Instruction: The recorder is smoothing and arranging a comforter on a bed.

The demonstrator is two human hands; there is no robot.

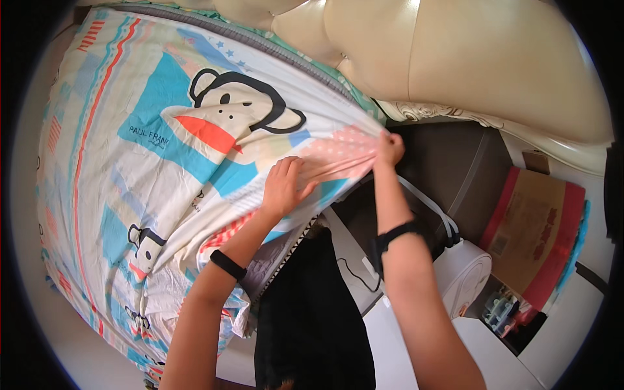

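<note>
A cartoon-monkey printed bed sheet (161, 195) covers most of the mattress, with creases running towards its upper right corner. My right hand (390, 148) grips that corner and pulls the cloth taut beside the headboard. Lower and to the left, my left hand (286, 185) rests on the sheet with its fingers apart, palm down, holding nothing. Under the sheet's near edge, part of a grey mattress side (273, 261) with a black-and-white zigzag trim shows.
A cream tufted headboard (370, 44) rises along the top. On the right stand a dark brown padded piece (453, 156), a white appliance (460, 278) with a grey hose, and a cardboard box (531, 234). Small items fill an open compartment (507, 312). A black cable (360, 282) lies near my legs.
</note>
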